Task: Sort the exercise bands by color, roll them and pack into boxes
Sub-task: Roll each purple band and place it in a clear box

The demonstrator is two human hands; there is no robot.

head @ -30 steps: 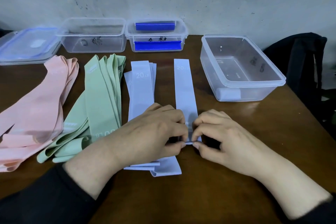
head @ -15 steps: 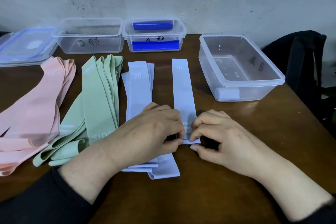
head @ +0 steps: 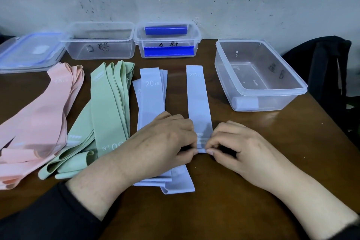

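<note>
A single lavender band (head: 197, 99) lies flat, pointing away from me. My left hand (head: 155, 148) and my right hand (head: 239, 148) both pinch its near end, which is folded into a small roll between the fingertips. A stack of lavender bands (head: 152, 99) lies under my left hand. Green bands (head: 109, 111) and pink bands (head: 39, 119) lie in piles to the left. One rolled lavender band (head: 245, 103) sits inside the clear box (head: 272, 89) at the right.
At the back stand a clear open box (head: 101, 45), a lidded box with blue clips (head: 167, 43) and a loose lid (head: 29, 52). A black bag (head: 327, 76) sits off the table's right edge. A wall rises right behind the table.
The near end of the single lavender band has been folded over into a tighter small roll between the fingertips. Both hands stay in nearly the same place.
</note>
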